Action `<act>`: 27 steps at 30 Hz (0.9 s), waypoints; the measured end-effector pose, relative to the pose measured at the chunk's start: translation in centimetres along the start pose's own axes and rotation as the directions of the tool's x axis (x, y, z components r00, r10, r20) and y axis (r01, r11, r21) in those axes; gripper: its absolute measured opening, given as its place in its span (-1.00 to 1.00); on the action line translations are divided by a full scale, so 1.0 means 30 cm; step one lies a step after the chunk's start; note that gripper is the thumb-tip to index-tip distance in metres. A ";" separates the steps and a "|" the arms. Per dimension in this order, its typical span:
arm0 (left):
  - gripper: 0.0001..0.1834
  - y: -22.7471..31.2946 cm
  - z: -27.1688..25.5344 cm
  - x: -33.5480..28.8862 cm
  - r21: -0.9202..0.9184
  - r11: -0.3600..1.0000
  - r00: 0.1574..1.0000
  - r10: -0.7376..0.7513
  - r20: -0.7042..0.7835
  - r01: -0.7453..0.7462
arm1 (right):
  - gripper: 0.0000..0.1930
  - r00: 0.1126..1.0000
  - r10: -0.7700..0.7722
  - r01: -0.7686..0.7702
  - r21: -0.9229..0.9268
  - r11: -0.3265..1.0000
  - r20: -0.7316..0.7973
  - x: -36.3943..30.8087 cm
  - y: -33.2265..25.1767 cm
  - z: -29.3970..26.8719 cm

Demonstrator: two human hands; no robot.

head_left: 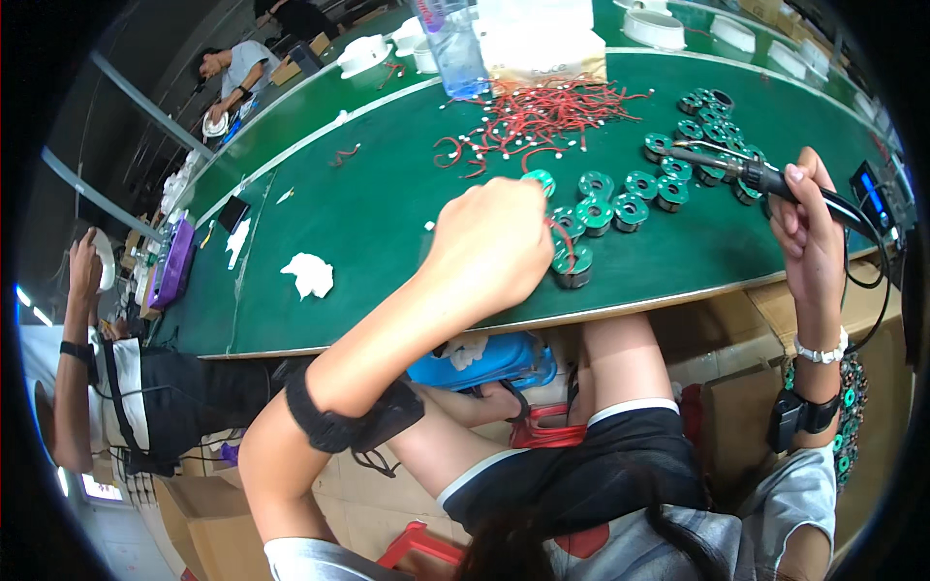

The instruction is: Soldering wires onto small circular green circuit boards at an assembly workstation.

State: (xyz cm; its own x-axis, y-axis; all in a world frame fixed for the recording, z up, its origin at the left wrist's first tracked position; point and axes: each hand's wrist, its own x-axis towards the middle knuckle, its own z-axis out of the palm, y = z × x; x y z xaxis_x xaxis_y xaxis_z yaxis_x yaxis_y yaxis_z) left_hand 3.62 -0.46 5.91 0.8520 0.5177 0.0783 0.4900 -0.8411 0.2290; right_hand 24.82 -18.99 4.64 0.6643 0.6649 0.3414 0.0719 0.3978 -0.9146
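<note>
Over the green work table, my left hand is closed, its curled fingertips mostly hidden under it. A green-topped round coil shows just beyond its knuckles. Beside the hand, a red wire runs to another green-topped coil near the table edge. My right hand grips a soldering iron by its black handle. The iron's metal shaft points left above a cluster of coils, with a thin bent tube alongside it. Whether its tip touches a coil, I cannot tell.
A tangled pile of red wires lies at the far middle, before a white bag and a clear bottle. Crumpled white tissue and a purple bin are to the left. Other people sit at the left and far left.
</note>
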 end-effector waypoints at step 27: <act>-0.74 0.135 0.053 0.466 0.122 0.972 0.979 0.203 0.009 -0.203 | -0.76 0.988 -0.134 0.144 0.165 0.976 -0.071 0.024 -0.063 -0.083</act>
State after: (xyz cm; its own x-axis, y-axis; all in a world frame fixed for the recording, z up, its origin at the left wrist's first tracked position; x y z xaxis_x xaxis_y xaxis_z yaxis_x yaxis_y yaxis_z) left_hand 17.82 3.13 6.37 0.9353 0.3348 0.1145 0.3261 -0.9412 0.0883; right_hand 27.02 -20.85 6.06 0.7001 0.5590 0.4443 0.0431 0.5880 -0.8077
